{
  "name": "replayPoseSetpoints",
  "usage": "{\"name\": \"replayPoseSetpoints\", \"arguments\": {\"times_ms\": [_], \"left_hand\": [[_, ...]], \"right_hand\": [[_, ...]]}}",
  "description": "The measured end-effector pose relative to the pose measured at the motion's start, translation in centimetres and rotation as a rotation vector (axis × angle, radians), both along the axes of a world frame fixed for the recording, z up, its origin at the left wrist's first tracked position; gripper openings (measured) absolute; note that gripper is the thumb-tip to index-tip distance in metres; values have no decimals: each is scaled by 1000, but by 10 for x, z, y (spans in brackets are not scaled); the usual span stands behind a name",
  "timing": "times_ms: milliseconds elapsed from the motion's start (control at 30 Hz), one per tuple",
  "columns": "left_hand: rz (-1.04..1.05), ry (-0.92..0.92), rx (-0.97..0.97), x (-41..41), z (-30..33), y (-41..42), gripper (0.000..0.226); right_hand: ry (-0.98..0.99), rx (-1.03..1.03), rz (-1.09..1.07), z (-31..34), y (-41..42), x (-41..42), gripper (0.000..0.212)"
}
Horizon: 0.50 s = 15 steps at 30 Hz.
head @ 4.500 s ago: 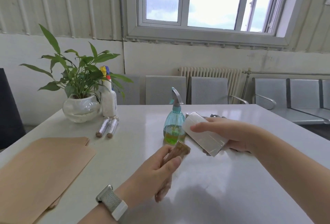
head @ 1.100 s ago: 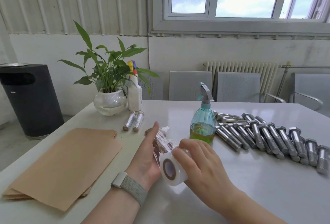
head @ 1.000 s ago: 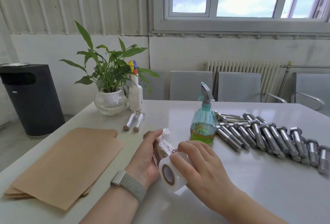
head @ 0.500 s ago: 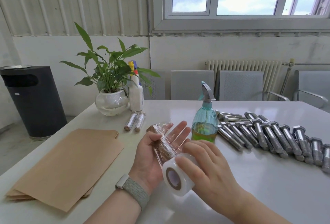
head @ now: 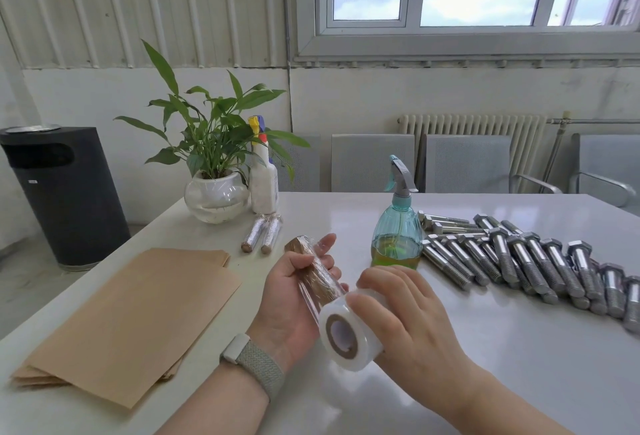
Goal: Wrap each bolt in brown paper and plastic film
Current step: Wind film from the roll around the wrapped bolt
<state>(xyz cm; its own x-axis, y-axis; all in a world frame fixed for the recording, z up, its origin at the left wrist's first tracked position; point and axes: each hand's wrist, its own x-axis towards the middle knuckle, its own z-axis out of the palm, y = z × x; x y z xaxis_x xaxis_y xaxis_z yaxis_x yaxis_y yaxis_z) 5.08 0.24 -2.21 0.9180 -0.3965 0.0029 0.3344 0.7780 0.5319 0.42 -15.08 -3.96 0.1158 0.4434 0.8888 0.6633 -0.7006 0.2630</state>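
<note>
**Film roll drawn down past the end of the wrapped bolt**

Since half a second ago the left hand [head: 292,299] has curled its thumb back over the paper-wrapped bolt [head: 313,270], where the fingers were spread flatter, and the film roll [head: 343,330] sits a little lower in the frame.

At centre frame the left hand lies palm up, thumb pressing the bolt into the palm, fingertips reaching up beside its far end. Clear film already covers the brown paper and stretches down to the roll. The right hand [head: 405,310] grips the roll from above, fingers curled over its white outer face, the cardboard core facing the camera.

At lower left a stack of brown paper sheets [head: 135,316] lies flat on the bench [head: 485,365]. Two finished wrapped bolts [head: 261,237] lie side by side just in front of a white spray bottle [head: 264,181]. Beside that stands a round glass bowl [head: 216,199] holding a green plant and some water. A teal spray bottle [head: 397,237], centre right, holds a shallow layer of yellow-green liquid. Bare steel bolts [head: 526,261] lie in rows at the right. A black bin [head: 65,192] stands on the floor at far left.
</note>
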Motion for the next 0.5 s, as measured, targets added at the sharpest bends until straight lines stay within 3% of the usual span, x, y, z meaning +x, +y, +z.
{"name": "replayPoseSetpoints", "arguments": {"times_ms": [167,400,500], "left_hand": [[163,-27,127,-2,3,-4,11],[304,-77,287,2,-5,-10,24],[368,-3,304,4,-9,-14,26]], "right_hand": [[102,246,36,6,-3,-1,54],[544,829,60,10,5,-1,88],[658,942,18,9,3,4,87]]}}
